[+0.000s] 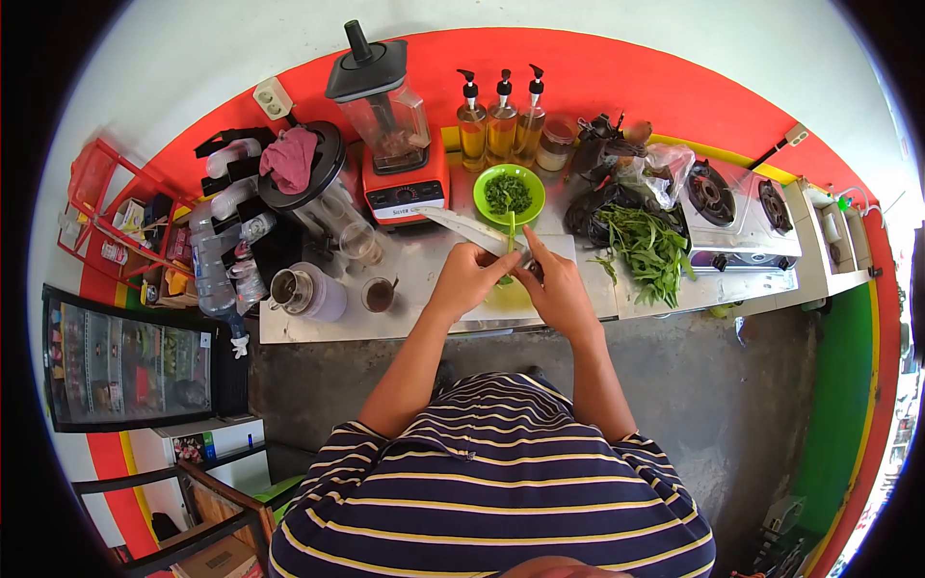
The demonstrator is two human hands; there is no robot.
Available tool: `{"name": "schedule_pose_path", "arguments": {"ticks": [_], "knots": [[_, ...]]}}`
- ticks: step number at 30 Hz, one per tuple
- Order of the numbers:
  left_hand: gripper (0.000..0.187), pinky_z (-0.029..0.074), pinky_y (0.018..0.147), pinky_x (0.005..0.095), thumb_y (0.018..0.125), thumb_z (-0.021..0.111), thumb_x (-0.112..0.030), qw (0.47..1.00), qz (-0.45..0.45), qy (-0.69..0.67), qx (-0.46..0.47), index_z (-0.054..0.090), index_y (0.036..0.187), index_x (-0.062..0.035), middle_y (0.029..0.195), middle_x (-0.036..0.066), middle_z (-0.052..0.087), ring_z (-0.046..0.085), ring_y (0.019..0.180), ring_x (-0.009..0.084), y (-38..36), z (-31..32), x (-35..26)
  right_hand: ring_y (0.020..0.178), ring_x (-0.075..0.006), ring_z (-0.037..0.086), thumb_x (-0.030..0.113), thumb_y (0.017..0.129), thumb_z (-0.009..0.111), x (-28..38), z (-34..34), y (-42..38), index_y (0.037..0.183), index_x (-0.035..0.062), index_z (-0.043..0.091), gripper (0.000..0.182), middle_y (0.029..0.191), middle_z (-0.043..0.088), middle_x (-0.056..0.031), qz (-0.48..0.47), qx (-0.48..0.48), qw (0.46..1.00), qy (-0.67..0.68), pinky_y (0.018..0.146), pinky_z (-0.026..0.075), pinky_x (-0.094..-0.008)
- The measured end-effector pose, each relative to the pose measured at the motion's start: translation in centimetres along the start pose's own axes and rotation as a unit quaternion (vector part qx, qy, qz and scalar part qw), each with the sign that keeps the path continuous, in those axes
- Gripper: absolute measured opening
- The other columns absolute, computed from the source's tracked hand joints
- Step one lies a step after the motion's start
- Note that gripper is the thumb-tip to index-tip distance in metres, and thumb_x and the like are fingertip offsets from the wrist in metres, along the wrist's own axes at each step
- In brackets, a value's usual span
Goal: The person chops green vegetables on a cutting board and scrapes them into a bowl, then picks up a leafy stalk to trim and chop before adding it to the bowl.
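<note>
Over the front of the counter, my left hand (469,280) and my right hand (559,293) are close together. A long knife (458,225) slants from my right hand, its blade pointing to the left, behind the fingers of my left hand. The fingers of my left hand pinch a thin green stem (512,231), which crosses the blade. The knife's handle is mostly hidden by my fingers. Just behind my hands sits a bright green bowl (539,203) with chopped greens (507,194) in it. Below them lies a yellow-green surface (505,302), partly covered.
A bunch of leafy greens (650,252) lies right, beside a gas stove (742,222). On the left stand a red blender (405,178), a glass (378,295) and a metal flask (313,293). Pump bottles (502,130) line the wall behind the bowl.
</note>
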State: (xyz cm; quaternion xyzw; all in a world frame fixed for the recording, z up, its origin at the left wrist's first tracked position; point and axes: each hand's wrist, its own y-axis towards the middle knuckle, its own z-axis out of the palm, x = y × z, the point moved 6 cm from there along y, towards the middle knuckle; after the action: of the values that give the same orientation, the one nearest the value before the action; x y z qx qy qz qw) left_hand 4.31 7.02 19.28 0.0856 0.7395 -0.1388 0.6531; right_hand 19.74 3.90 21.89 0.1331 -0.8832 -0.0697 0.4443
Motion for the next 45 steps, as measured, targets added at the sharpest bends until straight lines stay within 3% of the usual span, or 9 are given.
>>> {"name": "schedule_pose_path", "arguments": {"ticks": [14,16,20,23,24,25,34,39,45], "knots": [[0.027,0.047,0.057,0.0308,0.095,0.068,-0.022,0.983,0.052,0.171,-0.038,0.077,0.09,0.0033,0.067,0.011,0.069,0.061,0.059,0.0131,1.0,1.8,2.9,0.084,-0.046,0.066,0.014,0.091,0.07,-3.8,1.0,-0.7,0.14,-0.0019,0.054,0.054,0.091,0.069,-0.0259,0.068,-0.002,0.996,-0.058,0.073,0.051,-0.0502],[0.027,0.047,0.058,0.0307,0.094,0.068,-0.021,0.983,0.051,0.173,-0.04,0.077,0.091,0.0035,0.067,0.012,0.069,0.061,0.058,0.0133,1.2,1.7,3.5,0.078,-0.0414,0.067,0.013,0.091,0.07,-4.5,1.1,-0.9,0.136,-0.0024,0.058,0.049,0.088,0.068,-0.0276,0.049,-0.05,0.992,-0.101,0.07,0.05,-0.045],[0.025,0.049,0.059,0.0305,0.093,0.069,-0.021,0.985,0.042,0.164,-0.04,0.077,0.092,0.0033,0.068,0.012,0.071,0.063,0.06,0.0141,1.3,0.2,5.8,0.069,-0.0408,0.066,0.018,0.091,0.072,-8.7,-1.5,-0.9,0.131,-0.0031,0.063,0.046,0.078,0.067,-0.0263,0.12,-0.111,0.982,-0.098,0.065,0.05,-0.0464],[0.025,0.05,0.061,0.0315,0.092,0.07,-0.021,0.986,-0.005,0.159,-0.046,0.078,0.092,0.0024,0.071,0.013,0.072,0.066,0.062,0.0159,1.4,-0.9,8.7,0.059,-0.0317,0.062,0.019,0.092,0.07,-10.6,-3.5,-1.4,0.131,-0.0026,0.063,0.045,0.07,0.064,-0.0222,0.145,-0.128,0.978,-0.083,0.06,0.047,-0.042],[0.024,0.05,0.061,0.0322,0.091,0.07,-0.021,0.984,-0.03,0.166,-0.053,0.078,0.092,0.0017,0.073,0.014,0.073,0.068,0.063,0.017,1.5,-1.2,10.0,0.066,-0.0409,0.064,0.018,0.092,0.07,-10.1,-3.9,-1.5,0.128,-0.0061,0.063,0.044,0.074,0.066,-0.0257,0.171,-0.117,0.976,-0.066,0.064,0.048,-0.0462],[0.024,0.05,0.061,0.0322,0.091,0.07,-0.021,0.984,-0.036,0.164,-0.055,0.078,0.092,0.0017,0.073,0.014,0.073,0.068,0.063,0.017,1.6,-1.2,11.5,0.066,-0.0409,0.064,0.018,0.092,0.07,-10.9,-3.4,-1.8,0.128,-0.0061,0.063,0.044,0.074,0.066,-0.0257,0.173,-0.11,0.977,-0.066,0.064,0.048,-0.0462],[0.03,0.056,0.072,0.0459,0.09,0.072,-0.033,0.92,-0.064,0.374,-0.093,0.078,0.086,-0.0042,0.079,0.015,0.074,0.071,0.077,0.0358,2.5,-0.8,17.9,0.06,-0.0196,0.06,0.018,0.093,0.069,-13.6,-2.3,-4.2,0.128,-0.0038,0.065,0.041,0.073,0.068,-0.015,0.191,-0.083,0.978,0.0,0.06,0.046,-0.0363],[0.036,0.056,0.079,0.0511,0.087,0.075,-0.041,0.858,-0.144,0.475,-0.132,0.073,0.099,-0.0076,0.101,0.016,0.072,0.07,0.091,0.0392,3.1,-1.1,17.5,0.06,-0.0145,0.053,0.018,0.094,0.068,-14.6,-5.0,-5.3,0.129,-0.0041,0.064,0.041,0.072,0.066,-0.011,0.189,-0.12,0.975,-0.009,0.058,0.043,-0.0328],[0.035,0.054,0.084,0.0506,0.087,0.075,-0.035,0.896,-0.055,0.426,-0.112,0.063,0.104,-0.0066,0.106,0.017,0.068,0.067,0.1,0.0387,6.4,4.3,14.6,0.069,-0.012,0.06,0.02,0.096,0.067,-14.0,-8.3,-7.6,0.132,-0.0028,0.063,0.043,0.079,0.071,-0.0091,0.23,-0.148,0.962,-0.012,0.064,0.046,-0.03]]}}
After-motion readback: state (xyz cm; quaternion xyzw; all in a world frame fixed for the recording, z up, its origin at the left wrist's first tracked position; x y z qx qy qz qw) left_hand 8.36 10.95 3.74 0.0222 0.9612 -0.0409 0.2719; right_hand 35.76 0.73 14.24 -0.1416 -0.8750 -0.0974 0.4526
